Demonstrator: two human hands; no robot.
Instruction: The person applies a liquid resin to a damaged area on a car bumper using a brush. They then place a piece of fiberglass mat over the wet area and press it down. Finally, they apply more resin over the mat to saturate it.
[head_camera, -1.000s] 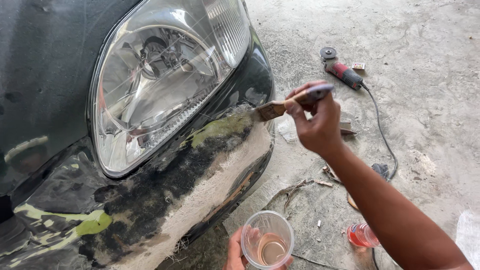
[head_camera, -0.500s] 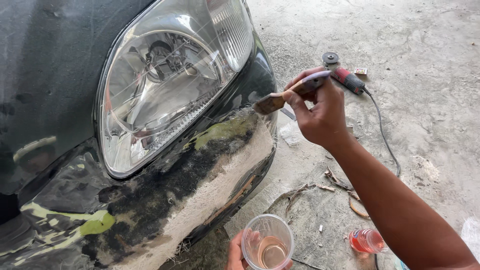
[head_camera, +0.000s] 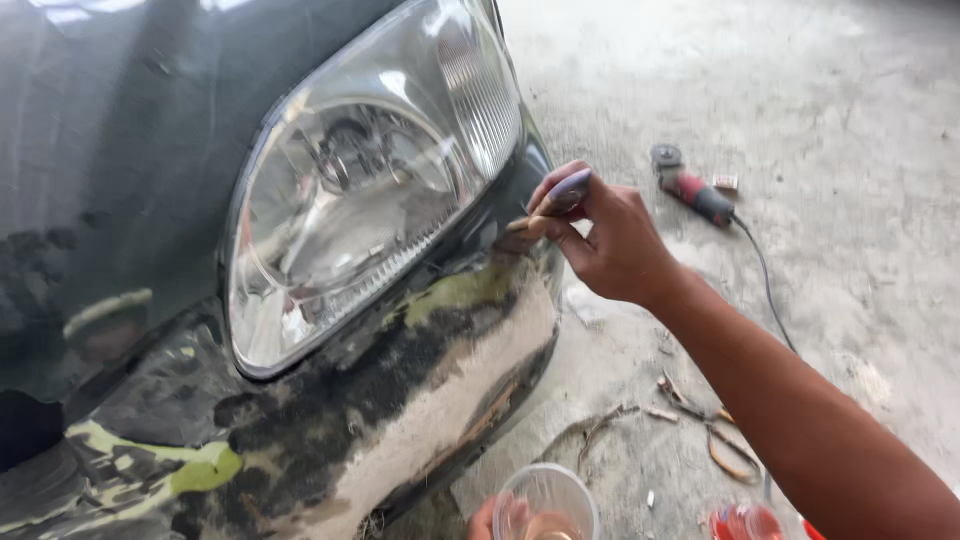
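Observation:
My right hand (head_camera: 610, 245) grips a small paintbrush (head_camera: 560, 195) by its purple handle, bristles pressed against the dark bumper (head_camera: 420, 400) just under the corner of the clear headlight (head_camera: 370, 200). The bumper is sanded, with green filler patches and a pale bare strip. At the bottom edge, my left hand (head_camera: 495, 520) holds a clear plastic cup (head_camera: 548, 502) with a little pale liquid in it; only the fingers show.
A red angle grinder (head_camera: 695, 190) with its cord lies on the concrete floor (head_camera: 800, 100) behind my right hand. Scraps and a bent strip (head_camera: 720, 440) lie on the ground near the bumper. A red-topped container (head_camera: 745, 522) sits at the bottom edge.
My right hand has swung the brush left and down, from the bumper's side edge to the spot under the headlight corner. The view has shifted closer. The cup stays low.

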